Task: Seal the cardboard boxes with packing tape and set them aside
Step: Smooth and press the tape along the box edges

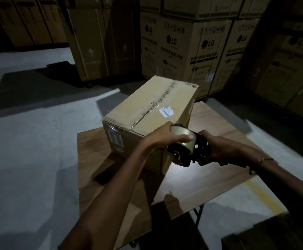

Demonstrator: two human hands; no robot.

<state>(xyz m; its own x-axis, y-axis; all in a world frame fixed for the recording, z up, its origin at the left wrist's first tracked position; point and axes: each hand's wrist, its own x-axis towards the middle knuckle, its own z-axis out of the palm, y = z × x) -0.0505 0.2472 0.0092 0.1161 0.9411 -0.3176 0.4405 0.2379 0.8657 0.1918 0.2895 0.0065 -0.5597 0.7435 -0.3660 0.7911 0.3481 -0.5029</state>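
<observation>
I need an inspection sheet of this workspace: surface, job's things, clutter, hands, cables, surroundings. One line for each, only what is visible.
Surface: wooden table on folding legs, lit patch near the middle.
Job's things: box on the table, flaps closed, old tape along the top seam, white label on top, barcode label on the near end; tape dispenser with a roll, held at the box's near corner.
Clutter: nothing seen.
Hands: left hand grips the tape roll; right hand holds the dispenser's black body, bracelet on the wrist.
Cables: nothing seen.
Surroundings: dim warehouse, grey floor, stacked washing machine cartons behind, yellow floor line at right.
</observation>
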